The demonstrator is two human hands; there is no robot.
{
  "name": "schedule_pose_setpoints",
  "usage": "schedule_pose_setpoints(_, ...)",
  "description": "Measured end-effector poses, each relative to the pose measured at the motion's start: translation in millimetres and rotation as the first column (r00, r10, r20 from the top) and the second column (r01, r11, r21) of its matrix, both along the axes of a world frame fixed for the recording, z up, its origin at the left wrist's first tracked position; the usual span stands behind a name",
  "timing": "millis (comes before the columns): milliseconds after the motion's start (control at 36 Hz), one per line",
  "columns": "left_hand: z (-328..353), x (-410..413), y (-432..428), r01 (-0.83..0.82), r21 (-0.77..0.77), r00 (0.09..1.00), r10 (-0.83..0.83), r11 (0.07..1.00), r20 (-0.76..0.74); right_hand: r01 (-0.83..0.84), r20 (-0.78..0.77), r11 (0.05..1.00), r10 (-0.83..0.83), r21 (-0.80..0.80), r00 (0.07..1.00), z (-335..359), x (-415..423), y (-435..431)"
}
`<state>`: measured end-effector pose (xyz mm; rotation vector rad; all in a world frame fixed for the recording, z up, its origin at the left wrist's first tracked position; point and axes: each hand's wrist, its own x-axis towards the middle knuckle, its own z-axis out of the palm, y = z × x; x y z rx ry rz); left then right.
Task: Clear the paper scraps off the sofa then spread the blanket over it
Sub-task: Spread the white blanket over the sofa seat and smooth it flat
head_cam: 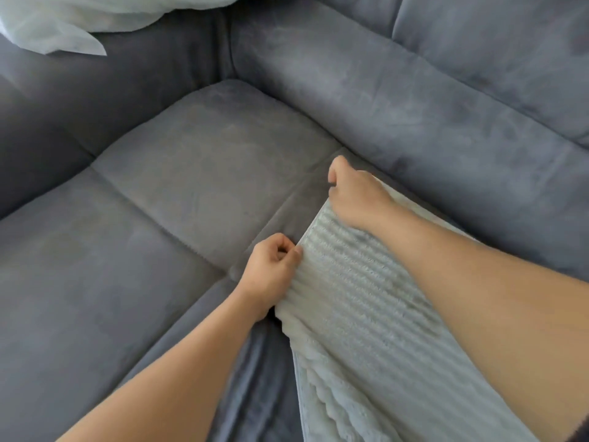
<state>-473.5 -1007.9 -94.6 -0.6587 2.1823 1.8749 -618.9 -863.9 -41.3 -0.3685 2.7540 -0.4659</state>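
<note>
Blanket (366,307) lies as a narrow ribbed strip on the sofa (191,186) seat, its long axis running from your body out toward your hands. You hold its far edge at both corners. Your left hand (271,269) pinches the nearer corner, fingers curled round the hem. Your right hand (353,193) grips the farther corner, just beside the backrest (414,122). Bare seat lies beyond and left of that edge, so the spread likely goes that way, left hand leading
</note>
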Motion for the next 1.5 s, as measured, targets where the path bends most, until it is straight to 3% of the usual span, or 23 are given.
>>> schedule_pose_setpoints(56, 1.1, -0.9, 3.5, -0.011, -0.036, 0.999, 0.012, 0.999, 0.030, -0.045, 0.232, 0.997, 0.059, -0.063, 0.971, -9.7, 26.2, -4.0)
schedule_pose_setpoints(83, 1.2, -3.9, 3.4, -0.018, -0.046, 0.999, 0.020, 0.999, 0.042, -0.078, 0.242, 0.994, 0.094, -0.072, 0.966, -16.0, 33.3, -5.0)
schedule_pose_setpoints(195, 4.0, -14.4, 5.5, -0.029, -0.096, 0.997, 0.035, 0.995, 0.063, -0.113, 0.095, 0.988, 0.123, -0.105, 0.988, -34.8, 35.7, -3.6)
schedule_pose_setpoints(333, 10.0, -14.6, 11.4, -0.062, -0.122, 0.993, 0.074, 0.991, 0.096, -0.132, 0.043, 0.988, 0.136, -0.084, 0.990, -52.0, 39.0, -4.2)
schedule_pose_setpoints(500, 38.4, -11.4, 16.7, -0.099, 0.063, 0.988, 0.091, 0.993, 0.121, -0.120, 0.103, 0.987, 0.132, -0.108, 0.986, -48.7, 34.5, -4.0)
schedule_pose_setpoints(611, 52.2, 21.8, 24.2, 0.005, 0.104, 0.991, -0.019, 0.995, 0.135, -0.095, 0.119, 0.992, 0.105, -0.085, 0.987, -43.9, 35.1, -8.5)
schedule_pose_setpoints(695, 46.6, 65.5, 35.2, -0.111, 0.216, 0.984, 0.076, 0.970, 0.163, -0.101, 0.075, 0.995, 0.102, -0.021, 0.992, -44.2, 35.0, -12.0)
schedule_pose_setpoints(806, 44.5, 109.7, 34.0, -0.280, 0.109, 0.948, 0.258, 0.954, 0.184, -0.099, 0.051, 0.995, 0.098, 0.013, 0.994, -43.3, 38.0, -14.6)
schedule_pose_setpoints(945, 52.3, 101.3, 4.4, -0.098, -0.139, 0.978, 0.121, 0.985, 0.171, -0.089, 0.062, 0.996, 0.088, 0.019, 0.994, -37.0, 38.6, -13.8)
schedule_pose_setpoints(1056, 54.9, 89.3, -17.1, 0.054, -0.387, 0.981, 0.022, 0.921, 0.191, -0.085, 0.093, 0.996, 0.084, 0.006, 0.992, -29.4, 39.9, -11.1)
schedule_pose_setpoints(1167, 41.0, 90.8, -18.9, 0.109, -0.432, 0.983, -0.033, 0.895, 0.179, -0.108, 0.080, 0.994, 0.109, -0.018, 0.991, -36.1, 39.5, -5.3)
schedule_pose_setpoints(1334, 23.3, 100.8, -20.4, -0.017, -0.416, 0.999, 0.034, 0.909, 0.033, -0.093, 0.059, 0.996, 0.093, 0.006, 0.994, -33.1, 43.8, -7.1)
schedule_pose_setpoints(1445, 21.2, 100.5, -18.5, -0.020, -0.424, 0.998, 0.043, 0.905, 0.044, -0.049, -0.167, 0.998, 0.054, 0.034, 0.985, -11.5, 74.4, -22.1)
schedule_pose_setpoints(1500, 22.4, 101.3, -17.7, -0.026, -0.424, 0.997, 0.051, 0.905, 0.049, -0.145, -0.163, 0.989, 0.143, -0.001, 0.976, -6.7, 100.6, -27.5)
